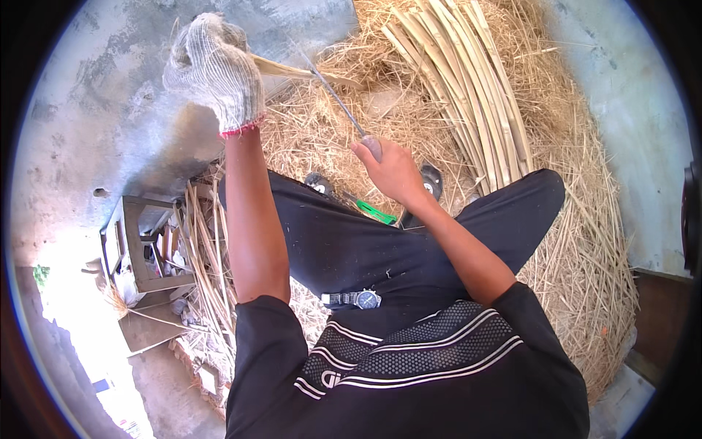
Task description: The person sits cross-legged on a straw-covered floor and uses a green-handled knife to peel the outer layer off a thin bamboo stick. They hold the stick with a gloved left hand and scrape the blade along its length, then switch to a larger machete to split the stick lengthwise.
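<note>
My left hand (218,69), in a whitish knitted glove with a red cuff edge, is raised at the upper left. Its fingers are closed around a pale split-bamboo strip (281,69) that points to the right. My bare right hand (395,170) grips the handle of a knife (340,102) with a long, thin blade. The blade slants up and to the left, crossing the strip near its middle; whether it bites into the strip cannot be made out. Below, a green-handled tool (376,212) lies between my feet, partly hidden by my legs.
A bundle of long pale strips (468,88) lies at the upper right on a thick layer of shavings (578,219). A wristwatch (355,299) rests on my lap. At left stand a wooden frame box (150,245) and more thin strips (208,256), beside a grey wall (110,95).
</note>
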### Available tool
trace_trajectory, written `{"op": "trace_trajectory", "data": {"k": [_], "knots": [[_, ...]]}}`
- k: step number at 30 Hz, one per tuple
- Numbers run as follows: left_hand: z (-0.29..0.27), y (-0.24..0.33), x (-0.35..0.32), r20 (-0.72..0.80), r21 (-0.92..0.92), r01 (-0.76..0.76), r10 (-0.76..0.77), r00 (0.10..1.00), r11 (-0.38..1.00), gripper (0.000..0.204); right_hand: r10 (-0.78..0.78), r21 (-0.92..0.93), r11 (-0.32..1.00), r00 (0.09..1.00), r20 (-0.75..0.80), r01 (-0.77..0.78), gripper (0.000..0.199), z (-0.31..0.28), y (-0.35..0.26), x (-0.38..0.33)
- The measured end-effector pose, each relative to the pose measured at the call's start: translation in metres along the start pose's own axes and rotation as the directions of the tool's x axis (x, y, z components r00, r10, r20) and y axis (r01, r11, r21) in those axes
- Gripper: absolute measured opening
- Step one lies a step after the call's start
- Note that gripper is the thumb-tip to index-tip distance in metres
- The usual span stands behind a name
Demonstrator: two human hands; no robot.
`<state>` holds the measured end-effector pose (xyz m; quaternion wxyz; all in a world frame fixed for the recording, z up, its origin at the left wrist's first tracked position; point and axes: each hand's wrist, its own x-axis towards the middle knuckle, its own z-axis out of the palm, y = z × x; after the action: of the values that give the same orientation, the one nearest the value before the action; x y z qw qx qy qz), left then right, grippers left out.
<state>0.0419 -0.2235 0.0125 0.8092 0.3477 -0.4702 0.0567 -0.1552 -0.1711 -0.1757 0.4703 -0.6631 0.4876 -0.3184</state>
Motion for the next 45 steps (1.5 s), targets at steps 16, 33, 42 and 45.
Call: {"op": "trace_trajectory", "data": {"k": [16, 33, 42, 45], "knots": [[0.012, -0.013, 0.000, 0.145, 0.092, -0.011, -0.002, 0.990, 0.996, 0.031, -0.218, -0.225, 0.956, 0.970, -0.104, 0.190, 0.052, 0.011, 0.027, 0.020], [0.004, -0.001, 0.002, 0.174, -0.106, 0.126, -0.106, 0.979, 0.986, 0.032, -0.186, 0.125, 0.974, 0.982, -0.012, 0.186, 0.053, -0.005, -0.058, -0.004], [0.011, 0.013, -0.002, 0.261, 0.033, 0.081, -0.086, 0.962, 0.996, 0.032, 0.189, -0.037, 0.982, 0.974, 0.126, -0.186, 0.059, -0.021, -0.028, 0.025], [0.015, 0.009, -0.003, 0.383, 0.078, -0.096, 0.059, 0.922, 0.992, 0.031, 0.074, 0.081, 0.994, 0.995, 0.061, -0.079, 0.060, -0.017, -0.019, 0.012]]}}
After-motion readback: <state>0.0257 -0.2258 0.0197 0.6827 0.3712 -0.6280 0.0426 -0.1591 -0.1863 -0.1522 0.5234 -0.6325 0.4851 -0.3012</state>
